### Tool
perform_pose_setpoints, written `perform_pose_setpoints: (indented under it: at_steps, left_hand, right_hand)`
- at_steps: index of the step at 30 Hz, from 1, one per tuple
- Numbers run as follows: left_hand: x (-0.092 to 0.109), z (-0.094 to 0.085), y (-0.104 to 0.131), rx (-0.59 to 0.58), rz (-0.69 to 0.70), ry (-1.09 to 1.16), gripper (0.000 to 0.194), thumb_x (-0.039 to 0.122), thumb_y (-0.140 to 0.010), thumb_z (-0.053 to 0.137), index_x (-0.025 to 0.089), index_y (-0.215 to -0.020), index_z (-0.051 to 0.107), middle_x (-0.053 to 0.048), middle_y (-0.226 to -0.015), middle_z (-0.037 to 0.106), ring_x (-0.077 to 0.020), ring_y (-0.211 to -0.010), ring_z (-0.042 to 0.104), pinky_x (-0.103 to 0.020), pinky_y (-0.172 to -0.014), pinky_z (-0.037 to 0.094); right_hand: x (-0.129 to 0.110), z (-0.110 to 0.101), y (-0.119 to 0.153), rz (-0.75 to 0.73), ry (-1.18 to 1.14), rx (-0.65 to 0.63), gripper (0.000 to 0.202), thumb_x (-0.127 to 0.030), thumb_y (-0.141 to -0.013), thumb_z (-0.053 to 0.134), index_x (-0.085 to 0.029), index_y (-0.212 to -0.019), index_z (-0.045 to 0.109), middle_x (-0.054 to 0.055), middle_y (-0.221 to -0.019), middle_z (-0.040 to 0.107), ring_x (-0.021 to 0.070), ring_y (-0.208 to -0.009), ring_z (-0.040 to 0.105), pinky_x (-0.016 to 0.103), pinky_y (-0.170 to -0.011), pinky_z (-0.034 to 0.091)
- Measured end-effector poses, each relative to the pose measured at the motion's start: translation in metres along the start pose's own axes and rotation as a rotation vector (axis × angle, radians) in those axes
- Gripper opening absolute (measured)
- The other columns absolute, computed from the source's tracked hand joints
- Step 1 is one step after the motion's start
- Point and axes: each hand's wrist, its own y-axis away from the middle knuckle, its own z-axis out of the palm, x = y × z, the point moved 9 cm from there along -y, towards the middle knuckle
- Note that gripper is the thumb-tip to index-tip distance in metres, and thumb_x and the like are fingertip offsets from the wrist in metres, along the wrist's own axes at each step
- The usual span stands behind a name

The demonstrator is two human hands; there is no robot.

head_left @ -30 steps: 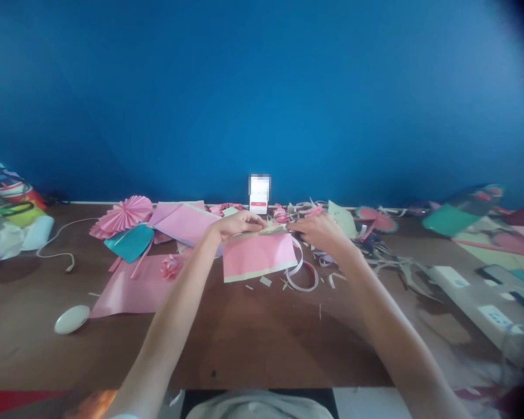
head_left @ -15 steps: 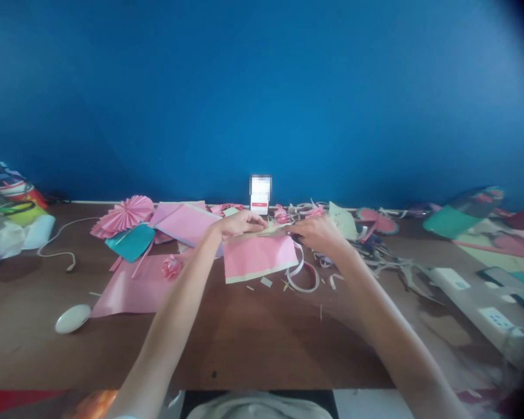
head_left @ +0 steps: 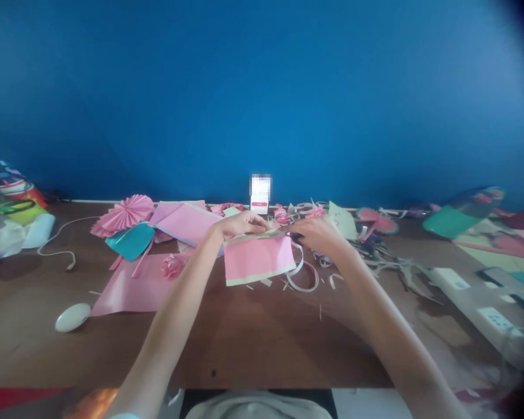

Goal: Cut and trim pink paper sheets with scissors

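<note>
A pink sheet of paper [head_left: 259, 262] with a pale lower border hangs tilted a little above the brown table. My left hand [head_left: 244, 224] is closed on its upper edge, where the pale back of the paper folds over. At the upper right corner, the fingers of my right hand [head_left: 318, 233] are bent and closed. A small greyish thing shows by those fingertips, too blurred to name. Just below the right hand lies a roll of white tape or ribbon [head_left: 303, 278]. Small paper scraps [head_left: 266, 283] lie under the sheet.
A lit phone [head_left: 260, 195] leans against the blue wall. Leftward are a pleated pink paper fan [head_left: 128, 212], a teal piece [head_left: 131, 241], pink sheets [head_left: 131, 291] and a white oval object [head_left: 73, 318]. To the right are scissors [head_left: 413, 279] and a power strip [head_left: 475, 299].
The pink sheet's lower edge has dropped slightly toward me and its tilt has shifted a little. Both hands stay nearly in place, the right fingers moving slightly.
</note>
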Motion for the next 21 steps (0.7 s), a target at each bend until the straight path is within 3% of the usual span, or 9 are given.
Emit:
perform_pose_setpoints:
  at_steps: [13, 21]
  left_hand:
    - [-0.005, 0.005, -0.005, -0.054, 0.028, -0.026, 0.027, 0.037, -0.078, 0.071, 0.016, -0.095, 0.075, -0.007, -0.096, 0.070, -0.0154, -0.086, 0.060, -0.030, -0.082, 0.043]
    - [-0.014, 0.003, -0.006, -0.070, 0.025, 0.029, 0.030, 0.039, -0.079, 0.071, 0.016, -0.098, 0.074, -0.009, -0.100, 0.070, -0.0162, -0.090, 0.060, -0.028, -0.082, 0.042]
  right_hand:
    - [-0.002, 0.000, -0.002, 0.050, 0.108, -0.098, 0.052, -0.010, -0.073, 0.051, -0.037, -0.113, 0.069, 0.000, -0.082, 0.074, 0.0164, -0.064, 0.060, 0.028, -0.051, 0.017]
    - [-0.004, 0.003, -0.002, 0.048, 0.117, -0.102, 0.041, -0.010, -0.073, 0.050, -0.030, -0.102, 0.071, 0.000, -0.083, 0.074, 0.0173, -0.066, 0.061, 0.029, -0.051, 0.015]
